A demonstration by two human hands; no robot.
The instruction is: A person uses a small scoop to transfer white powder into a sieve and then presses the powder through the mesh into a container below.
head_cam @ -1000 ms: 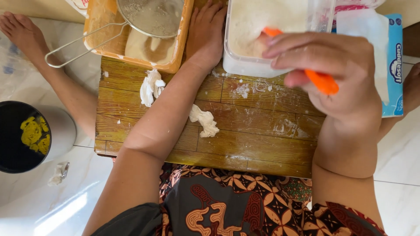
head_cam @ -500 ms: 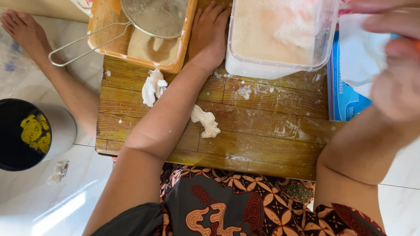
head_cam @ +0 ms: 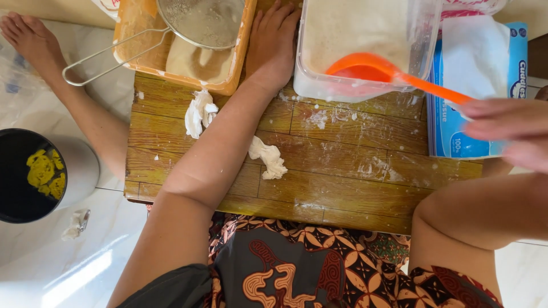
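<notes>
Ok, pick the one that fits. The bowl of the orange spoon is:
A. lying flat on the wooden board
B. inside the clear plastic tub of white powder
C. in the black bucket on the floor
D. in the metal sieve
B: the right hand holds the handle of the orange spoon, whose bowl sits inside the clear plastic tub against its near wall, above the wooden board.

The right hand (head_cam: 508, 134), which hovered over the clear tub (head_cam: 365, 85) 1 second ago, now sits farther right over the blue tissue pack (head_cam: 479, 131). Its orange ladle (head_cam: 365, 67) now rests with its bowl on the tub's near rim.
</notes>
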